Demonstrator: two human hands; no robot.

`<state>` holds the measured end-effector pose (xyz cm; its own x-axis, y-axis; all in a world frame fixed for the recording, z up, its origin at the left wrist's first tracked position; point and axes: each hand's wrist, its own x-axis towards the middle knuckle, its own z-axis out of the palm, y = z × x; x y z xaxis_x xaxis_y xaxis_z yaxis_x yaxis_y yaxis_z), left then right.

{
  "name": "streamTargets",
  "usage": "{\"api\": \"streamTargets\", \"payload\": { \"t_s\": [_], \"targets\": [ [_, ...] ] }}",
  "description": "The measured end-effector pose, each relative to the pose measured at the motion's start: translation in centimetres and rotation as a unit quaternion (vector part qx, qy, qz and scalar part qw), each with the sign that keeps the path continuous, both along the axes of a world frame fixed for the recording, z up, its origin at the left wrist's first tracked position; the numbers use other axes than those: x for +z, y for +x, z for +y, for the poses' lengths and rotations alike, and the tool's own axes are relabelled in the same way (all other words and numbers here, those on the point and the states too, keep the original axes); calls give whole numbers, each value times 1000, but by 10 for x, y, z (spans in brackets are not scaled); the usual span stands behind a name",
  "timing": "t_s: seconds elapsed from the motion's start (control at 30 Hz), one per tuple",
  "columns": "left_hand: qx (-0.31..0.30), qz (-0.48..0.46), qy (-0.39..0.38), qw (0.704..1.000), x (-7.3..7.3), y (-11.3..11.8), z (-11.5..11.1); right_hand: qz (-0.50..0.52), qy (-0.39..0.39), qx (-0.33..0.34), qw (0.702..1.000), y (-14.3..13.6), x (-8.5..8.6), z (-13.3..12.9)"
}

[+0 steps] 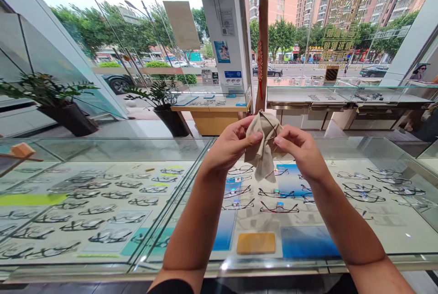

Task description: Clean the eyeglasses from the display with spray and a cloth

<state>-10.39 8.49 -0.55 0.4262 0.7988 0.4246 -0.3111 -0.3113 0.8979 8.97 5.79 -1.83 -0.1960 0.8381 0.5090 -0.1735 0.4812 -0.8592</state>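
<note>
Both my hands are raised above a glass display case. My left hand [239,138] is closed on a beige cleaning cloth [260,152], its thumb pressing the cloth from the front. Dark thin-framed eyeglasses [270,124] show partly against the cloth; the rest of them is hidden in its folds. My right hand [297,146] pinches the glasses at the cloth's right side, thumb and forefinger together. The cloth's zigzag-cut lower corner hangs loose between my hands.
Under the glass top of the case [178,221] lie rows of eyeglasses [143,200]. A yellow-brown block [256,243] is near its front edge. Potted plants [173,118], a wooden post [263,52] and further display counters [308,98] stand beyond.
</note>
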Motion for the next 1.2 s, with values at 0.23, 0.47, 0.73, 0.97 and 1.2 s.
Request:
{"api": "streamTargets", "payload": {
  "t_s": [0.23,0.47,0.73,0.97,1.2],
  "targets": [
    [186,-52,90,977,-13,28,-3,-43,26,59,997,-5,-5,0],
    [195,-81,99,972,-12,24,-5,-67,44,103,991,2,3,-4],
    [92,-59,81,991,-15,25,-3,-1,-34,129,991,3,2,-5],
    [167,-116,76,976,-16,32,2,-25,-40,143,989,-3,-1,-4],
    [54,-71,39,995,-15,22,3,10,-20,111,994,7,4,-3]
  ]
}}
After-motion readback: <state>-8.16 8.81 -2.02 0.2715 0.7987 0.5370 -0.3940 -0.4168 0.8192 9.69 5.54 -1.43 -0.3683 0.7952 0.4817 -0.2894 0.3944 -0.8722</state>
